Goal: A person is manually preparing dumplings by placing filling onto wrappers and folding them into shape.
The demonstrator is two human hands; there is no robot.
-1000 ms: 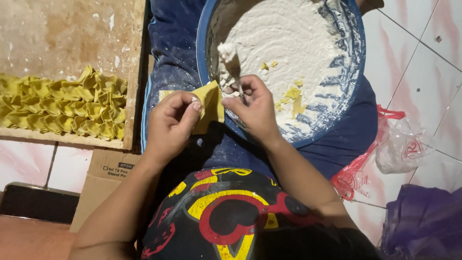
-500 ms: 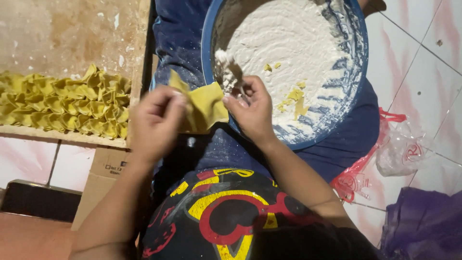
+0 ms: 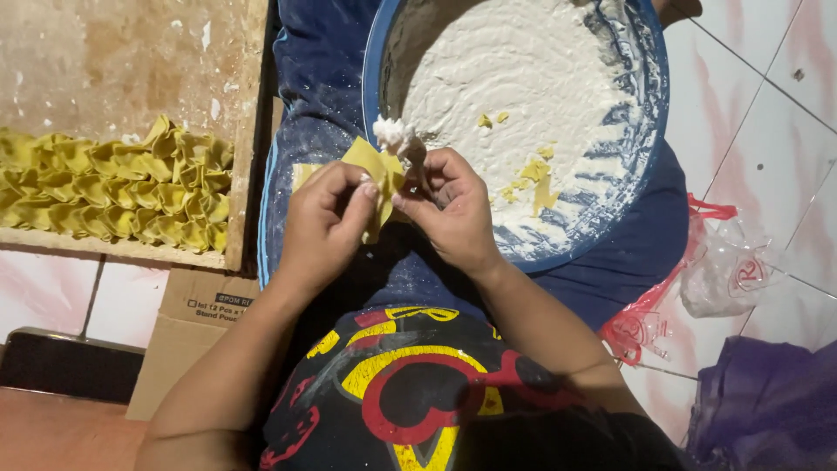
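Centre frame: both hands meet over the lap. Left hand [image 3: 327, 218] and right hand [image 3: 449, 209] each pinch an edge of 1 yellow dough wrapper [image 3: 377, 174], held between them so it can be folded; a dab of white filling [image 3: 391, 133] sits at its top edge. Blue basin [image 3: 649, 113], upper right, rests on the lap just above the hands, its white paste within reach. Upper left: wooden board [image 3: 131, 52] holds rows of folded yellow pieces [image 3: 113, 196], kept apart from the basin.
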